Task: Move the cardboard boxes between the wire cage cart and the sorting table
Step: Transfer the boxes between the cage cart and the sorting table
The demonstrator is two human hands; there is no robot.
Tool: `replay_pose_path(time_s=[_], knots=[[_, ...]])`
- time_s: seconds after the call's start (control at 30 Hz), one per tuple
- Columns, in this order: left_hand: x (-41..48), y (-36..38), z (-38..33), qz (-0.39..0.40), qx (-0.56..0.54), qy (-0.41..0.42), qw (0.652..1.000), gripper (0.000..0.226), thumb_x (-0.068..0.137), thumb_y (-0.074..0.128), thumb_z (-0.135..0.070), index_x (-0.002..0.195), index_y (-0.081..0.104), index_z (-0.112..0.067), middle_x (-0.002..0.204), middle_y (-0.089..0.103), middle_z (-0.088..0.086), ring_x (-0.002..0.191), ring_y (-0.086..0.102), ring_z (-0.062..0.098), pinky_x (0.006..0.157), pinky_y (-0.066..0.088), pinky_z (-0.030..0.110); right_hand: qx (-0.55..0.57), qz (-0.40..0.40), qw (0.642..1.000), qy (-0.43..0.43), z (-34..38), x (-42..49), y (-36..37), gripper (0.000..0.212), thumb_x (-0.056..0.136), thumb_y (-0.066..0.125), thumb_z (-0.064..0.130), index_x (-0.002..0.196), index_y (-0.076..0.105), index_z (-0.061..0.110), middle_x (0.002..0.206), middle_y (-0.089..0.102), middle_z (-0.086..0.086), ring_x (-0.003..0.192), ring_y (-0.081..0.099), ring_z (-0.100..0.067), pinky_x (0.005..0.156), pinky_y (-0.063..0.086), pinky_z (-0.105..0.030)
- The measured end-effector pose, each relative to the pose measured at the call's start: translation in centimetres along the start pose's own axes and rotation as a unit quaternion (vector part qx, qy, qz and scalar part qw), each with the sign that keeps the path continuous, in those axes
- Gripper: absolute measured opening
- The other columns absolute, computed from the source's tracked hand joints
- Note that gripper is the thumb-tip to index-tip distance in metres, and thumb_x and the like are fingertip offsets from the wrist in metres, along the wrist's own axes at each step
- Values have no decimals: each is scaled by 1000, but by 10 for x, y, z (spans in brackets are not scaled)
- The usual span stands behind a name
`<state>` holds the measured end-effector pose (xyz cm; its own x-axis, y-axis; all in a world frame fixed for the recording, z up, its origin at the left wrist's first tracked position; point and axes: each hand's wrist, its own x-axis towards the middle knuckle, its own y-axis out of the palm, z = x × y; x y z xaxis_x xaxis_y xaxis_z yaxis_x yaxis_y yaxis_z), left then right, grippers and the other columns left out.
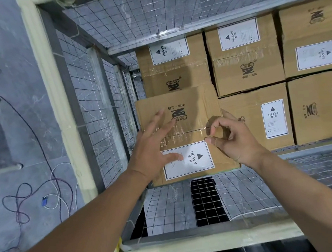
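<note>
Grey floor (pixel 9 68) lies to the left of the wire cage cart (pixel 51 94). Loose cables (pixel 54 192), white and dark, are coiled on it beside a small blue plug (pixel 43 201). Cream padding wraps the cart's frame along its left and near sides, and a grey crossbar (pixel 193 28) runs above the far boxes.

Inside the cart, brown stacked boxes (pixel 247 69) fill the far and right parts. They are packed edge to edge, each with a white HEAVY sticker. The nearest box (pixel 187 112) sits askew in the cart's left part, its far end overlapping the box behind it in this view.

The left hand (pixel 153 148) is spread wide over that box's top face, with the thumb across its white label (pixel 189 159). The right hand (pixel 239 140) is at the box's right edge, its fingers curled into a loose ring and the thumb by the label's corner. Whether it actually grips the cardboard cannot be told.

Only a narrow strip separates the box's left edge from the mesh wall (pixel 105 110). On the near side, bare mesh floor (pixel 244 189) stretches from the box to the padded near rail, with a dark patch showing through it.
</note>
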<state>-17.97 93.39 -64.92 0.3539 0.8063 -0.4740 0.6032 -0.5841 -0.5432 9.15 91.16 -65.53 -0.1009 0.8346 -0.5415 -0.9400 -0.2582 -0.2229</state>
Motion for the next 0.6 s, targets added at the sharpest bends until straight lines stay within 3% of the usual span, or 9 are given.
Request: replay_pose_path(time_s=[0.07,0.13,0.27,0.33,0.37,0.47,0.6], knots=[[-6,2,-2,-4,8,5,1000,102,66,92,-46,155,42,-39,170,7,-23,158,15,23,122,24,65,-2,-13,1000,-4,-4,-4,1,35,78,86,1,77,63,26,105,67,3,137,40,9,106,21,-2],[-8,4,-6,9,21,-14,1000,101,68,90,-46,155,40,-42,169,2,-29,158,15,30,122,22,66,-8,-19,1000,11,-9,-4,1,39,78,86,0,75,64,32,118,66,6,142,31,15,108,18,-2],[0,7,-7,70,61,-61,994,106,73,86,-50,158,24,-50,164,-16,-36,158,0,37,123,16,68,-28,-15,998,56,-15,1,6,40,76,88,2,77,68,36,138,57,13,143,26,13,111,13,-2],[4,10,-4,105,93,-88,986,110,74,84,-52,158,13,-54,161,-24,-37,156,-4,43,122,11,70,-46,-12,997,60,-20,4,11,41,73,90,2,88,70,34,131,60,14,131,32,25,104,16,4],[5,13,-3,117,106,-100,982,112,75,83,-53,159,9,-55,160,-28,-36,156,-5,46,121,9,69,-55,-12,996,63,-23,5,14,46,71,91,1,96,71,34,128,62,11,126,39,23,103,20,4],[14,24,0,145,149,-120,971,117,75,81,-58,158,-2,-56,159,-35,-32,154,-2,52,119,7,63,-71,-22,995,72,-27,10,21,71,68,90,-6,120,67,36,128,59,6,110,56,-6,94,34,-1],[23,33,8,168,219,-123,953,119,74,73,-73,157,-12,-56,157,-43,-26,151,10,56,121,10,61,-84,-27,991,100,-29,20,28,88,72,84,-14,143,56,30,134,50,3,117,47,-7,90,25,9]])
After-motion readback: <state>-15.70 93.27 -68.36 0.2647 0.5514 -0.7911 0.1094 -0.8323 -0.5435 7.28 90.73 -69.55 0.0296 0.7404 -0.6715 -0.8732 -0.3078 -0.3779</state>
